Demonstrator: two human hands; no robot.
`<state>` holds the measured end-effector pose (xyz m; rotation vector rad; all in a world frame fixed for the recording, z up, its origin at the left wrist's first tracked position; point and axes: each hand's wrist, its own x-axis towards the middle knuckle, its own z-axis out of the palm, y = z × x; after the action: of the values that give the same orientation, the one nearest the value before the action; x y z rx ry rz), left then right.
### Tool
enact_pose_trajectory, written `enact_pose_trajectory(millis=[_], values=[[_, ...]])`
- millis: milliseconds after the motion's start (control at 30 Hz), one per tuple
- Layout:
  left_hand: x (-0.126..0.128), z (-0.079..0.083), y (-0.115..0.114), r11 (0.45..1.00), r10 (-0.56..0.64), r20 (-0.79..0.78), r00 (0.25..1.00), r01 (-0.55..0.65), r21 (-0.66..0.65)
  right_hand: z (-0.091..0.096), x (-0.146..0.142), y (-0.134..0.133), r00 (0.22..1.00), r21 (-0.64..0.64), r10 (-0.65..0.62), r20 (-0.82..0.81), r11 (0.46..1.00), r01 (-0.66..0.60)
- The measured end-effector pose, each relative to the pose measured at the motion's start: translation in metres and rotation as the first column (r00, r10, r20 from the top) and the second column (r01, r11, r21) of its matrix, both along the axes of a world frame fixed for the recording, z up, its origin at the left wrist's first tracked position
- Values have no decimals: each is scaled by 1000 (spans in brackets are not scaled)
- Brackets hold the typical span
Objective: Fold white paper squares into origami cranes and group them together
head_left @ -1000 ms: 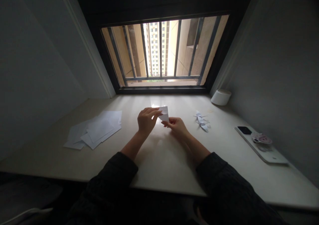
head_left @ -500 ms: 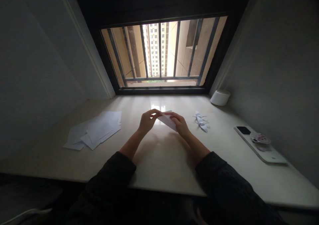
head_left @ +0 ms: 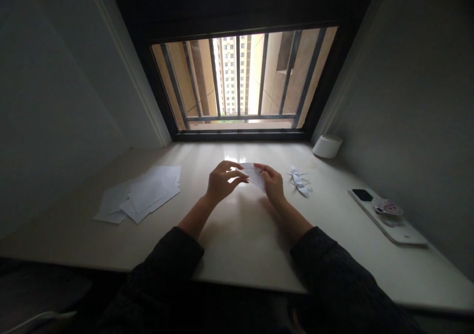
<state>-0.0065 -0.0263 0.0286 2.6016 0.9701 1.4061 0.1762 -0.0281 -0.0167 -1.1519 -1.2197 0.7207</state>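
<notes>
A white sheet of paper (head_left: pixel 255 175), creased, is held up over the middle of the white counter. My right hand (head_left: pixel 273 183) grips its right side between thumb and fingers. On the other side, my left hand (head_left: pixel 221 181) has its thumb and fingers apart, with the fingertips at the paper's left edge. Whether those fingertips touch the paper I cannot tell. Several small folded paper pieces (head_left: pixel 299 181), with thin pointed ends, lie in a row just right of my right hand.
Loose white sheets (head_left: pixel 150 191) are spread in a pile on the left of the counter (head_left: pixel 237 255). A phone with a round grip (head_left: pixel 388 220) lies at the right, and a white cylinder (head_left: pixel 328 146) stands in the back right corner. A barred window (head_left: pixel 239 82) rises behind.
The paper has been turned so a broader, creased face shows. My left hand's pinch on it has loosened and its fingers have spread; my right hand has shifted slightly right.
</notes>
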Motion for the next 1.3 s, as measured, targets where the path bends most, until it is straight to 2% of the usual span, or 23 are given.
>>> enact_pose_trajectory(millis=[133,233,300,433,567,633,767,967,1167,1300], values=[[-6,-1,4,990,124,-53,991,-120,77,-1,4,2,995,66,-98,2,993,97],[-11,-3,10,979,204,20,979,-204,16,-1,6,4,997,101,-74,2,992,73],[-13,-4,16,975,217,100,971,-210,-76,0,5,3,1000,108,-23,14,994,21],[-20,-7,27,945,187,263,946,-101,-310,7,5,0,993,82,121,4,989,-121],[-25,-11,34,861,138,438,888,111,-496,15,9,0,972,17,231,-30,973,-231],[-26,-11,36,809,151,493,857,180,-559,16,10,1,964,3,261,-61,965,-261],[-26,-12,36,744,225,480,848,169,-646,15,11,3,968,-38,235,-89,970,-240],[-25,-12,35,709,199,465,862,201,-676,9,11,6,976,-59,167,-141,983,-176],[-28,-15,36,689,320,402,858,81,-721,6,13,8,982,-82,120,-148,988,-133],[-29,-12,34,683,322,364,874,52,-728,4,14,8,988,-126,74,-135,988,-91]])
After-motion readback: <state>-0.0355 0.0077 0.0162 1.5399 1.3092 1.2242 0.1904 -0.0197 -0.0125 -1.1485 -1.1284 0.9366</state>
